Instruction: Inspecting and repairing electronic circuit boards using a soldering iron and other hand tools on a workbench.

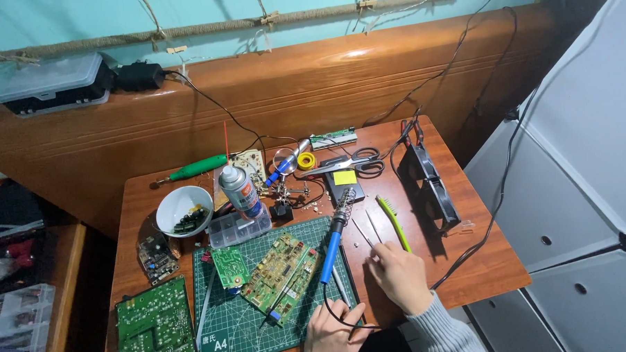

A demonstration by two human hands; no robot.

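Reaching over the near right of the wooden table (469, 274), the right hand (398, 276) has its fingertips on the tweezers (367, 231), apparently pinching them, though the grip is hard to make out. Just right of them lies a green-handled brush (395, 223). Cut off by the near edge, the left hand (330, 332) rests curled on the green cutting mat (221, 332) beside the blue soldering iron (331, 246); whether it grips the cord cannot be told. A circuit board (283, 266) lies left of the iron.
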